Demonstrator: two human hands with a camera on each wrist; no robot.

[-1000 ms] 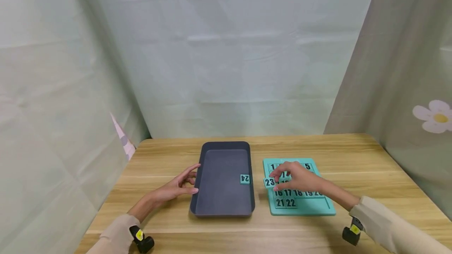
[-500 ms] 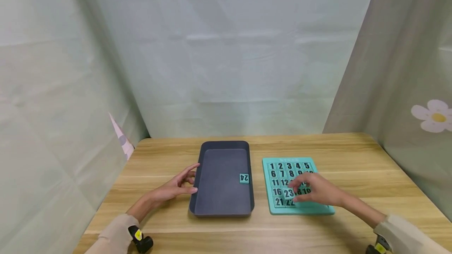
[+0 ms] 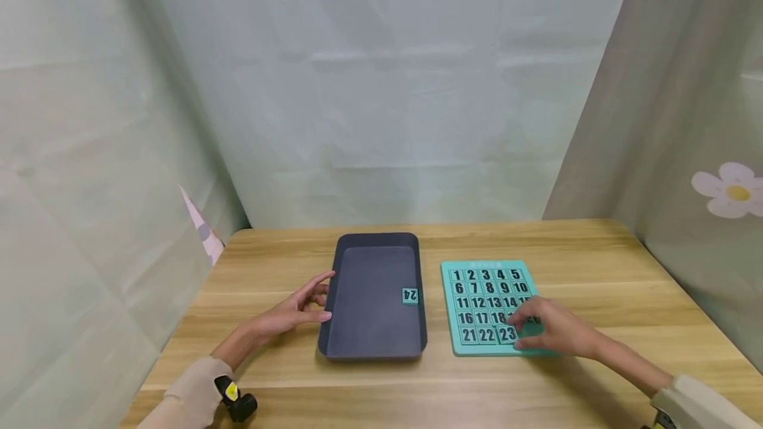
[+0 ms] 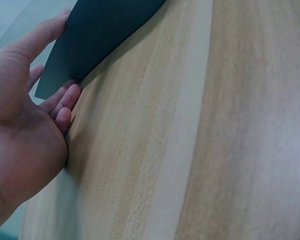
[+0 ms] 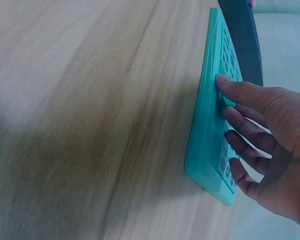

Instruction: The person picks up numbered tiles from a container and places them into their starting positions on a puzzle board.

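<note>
My left hand (image 3: 290, 313) rests at the left side of a dark grey tray (image 3: 372, 348), its thumb and fingertips touching the wall; the left wrist view shows the hand (image 4: 27, 95) with loosely bent fingers against the tray (image 4: 97, 35). Inside the tray, by its right wall, lies a teal tile marked 24 (image 3: 410, 296), upside down. At the right, my right hand (image 3: 560, 330) pinches the tile marked 23 (image 3: 507, 334) in the bottom row of a teal number board (image 3: 448, 310), right of tile 22 (image 3: 487, 335). Its fingers cover part of the rows above.
Both tray and board lie on a wooden table (image 3: 381, 392). Pale curtains (image 3: 387, 98) hang behind and at the sides. In the right wrist view, the board's thick edge (image 5: 197, 135) stands between the bare wood and my fingers.
My right hand has carried tile 23 from the board's left edge, right and down, to the bottom row beside 22. The left hand has stayed at the tray.
</note>
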